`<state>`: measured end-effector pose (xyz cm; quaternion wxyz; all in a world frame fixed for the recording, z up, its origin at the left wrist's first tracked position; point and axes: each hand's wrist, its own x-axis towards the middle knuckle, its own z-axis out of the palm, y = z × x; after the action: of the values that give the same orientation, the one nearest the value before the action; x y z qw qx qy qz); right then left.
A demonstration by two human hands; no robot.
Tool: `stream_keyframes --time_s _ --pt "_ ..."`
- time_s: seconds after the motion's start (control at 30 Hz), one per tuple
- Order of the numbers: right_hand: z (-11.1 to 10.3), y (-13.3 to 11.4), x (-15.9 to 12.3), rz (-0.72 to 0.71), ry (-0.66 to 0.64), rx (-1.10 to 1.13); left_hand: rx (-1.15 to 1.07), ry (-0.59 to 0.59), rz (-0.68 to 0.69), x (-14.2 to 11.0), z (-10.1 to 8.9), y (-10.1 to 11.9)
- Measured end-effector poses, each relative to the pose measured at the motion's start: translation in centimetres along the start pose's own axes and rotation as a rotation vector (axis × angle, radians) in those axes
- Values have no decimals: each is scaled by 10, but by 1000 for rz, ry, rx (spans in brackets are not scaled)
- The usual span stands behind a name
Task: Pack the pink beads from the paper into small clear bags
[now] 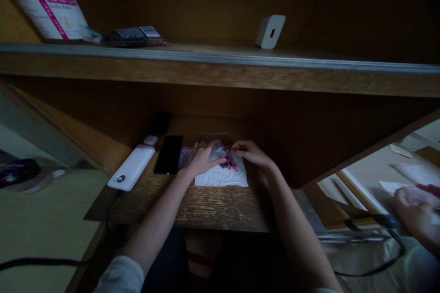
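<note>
A small pile of pink and dark red beads [229,163] lies on a white cloth or tissue [220,179] on the wooden desk. My left hand [203,159] rests over the cloth's left side, with crinkled clear plastic [217,151], seemingly a bag, between its thumb and fingers. Its thumb reaches to the edge of the beads. From the other side my right hand [252,152] comes in with thumb and forefinger pinched just above the pile. Whatever sits between those fingertips is too small and dim to make out.
Left of the cloth lie a black phone [168,154], a white power bank [132,167] and a small white case [150,140]. A shelf [220,71] overhangs the desk, carrying a white charger [271,32] and packets. At far right, another person's hand [412,208] works at a neighbouring desk.
</note>
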<state>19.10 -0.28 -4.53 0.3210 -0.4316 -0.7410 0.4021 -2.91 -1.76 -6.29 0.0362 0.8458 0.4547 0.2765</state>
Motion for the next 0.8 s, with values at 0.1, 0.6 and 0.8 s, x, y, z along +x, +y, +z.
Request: stream_keyframes --time_s 0.1,0.6,0.8 --pt "1 -7 -1 13 42 39 -4 -8 -9 0 1 -1" --pt "33 -17 8 -100 63 75 -63 53 -30 1 1 -1" --pt "37 -16 8 -64 24 155 -172 103 -95 2 0 0"
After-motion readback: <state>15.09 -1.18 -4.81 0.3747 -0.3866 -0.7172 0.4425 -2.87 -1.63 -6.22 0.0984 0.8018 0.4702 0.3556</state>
